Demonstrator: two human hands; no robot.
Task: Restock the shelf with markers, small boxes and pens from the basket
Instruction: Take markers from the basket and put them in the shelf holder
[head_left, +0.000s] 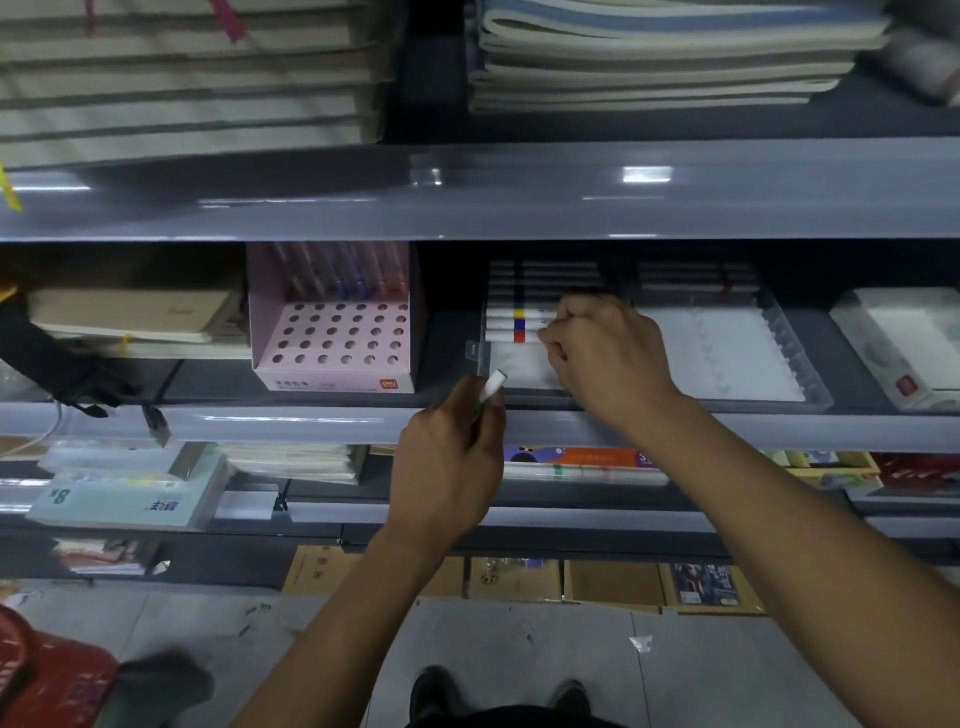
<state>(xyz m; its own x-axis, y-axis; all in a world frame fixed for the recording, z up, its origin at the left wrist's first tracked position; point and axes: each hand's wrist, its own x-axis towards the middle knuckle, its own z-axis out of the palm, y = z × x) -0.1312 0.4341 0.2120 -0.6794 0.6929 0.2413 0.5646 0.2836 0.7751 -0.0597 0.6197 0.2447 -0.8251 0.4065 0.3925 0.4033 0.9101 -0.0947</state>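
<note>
My left hand (451, 457) grips a white marker (491, 387) with a green band, its tip pointing up at the front of a clear tray (480, 358) on the middle shelf. Inside that tray lies a row of white markers (514, 325) with yellow, blue and red bands. My right hand (605, 345) reaches into the tray, fingers curled against the right ends of the nearest markers; whether it holds one is hidden. The red basket (47, 675) stands on the floor at the lower left.
A pink pen display box (332, 332) with holes stands left of the tray. A second clear tray (727, 353) lies to the right, then a white box (904, 343). Notebooks fill the shelf above; more stationery sits on lower shelves. Cardboard boxes (519, 577) line the floor.
</note>
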